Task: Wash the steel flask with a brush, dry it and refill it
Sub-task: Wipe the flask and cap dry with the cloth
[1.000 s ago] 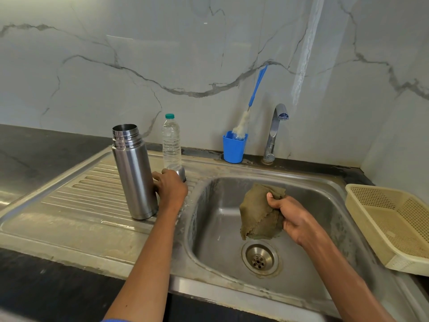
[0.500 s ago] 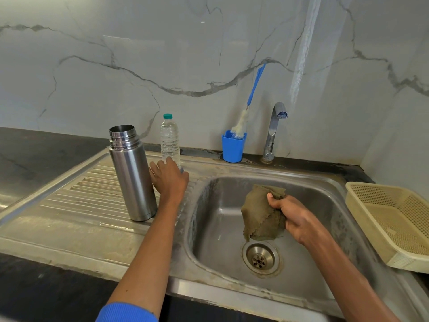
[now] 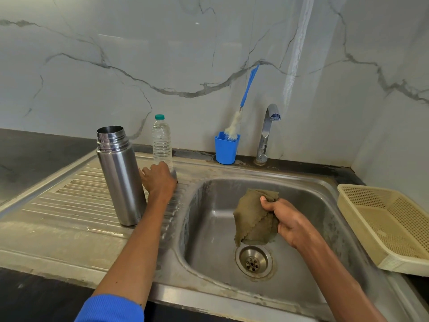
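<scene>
Flask (image 3: 120,175) stands upright, lidless, shiny steel, on the drainboard (image 3: 69,205).

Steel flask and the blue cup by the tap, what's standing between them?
In the head view, a capped plastic water bottle stands between the steel flask and blue cup.

Bare forearms, blue ribbed sleeve cuff (image 3: 111,309) at left elbow; right apparently sleeveless.
</scene>
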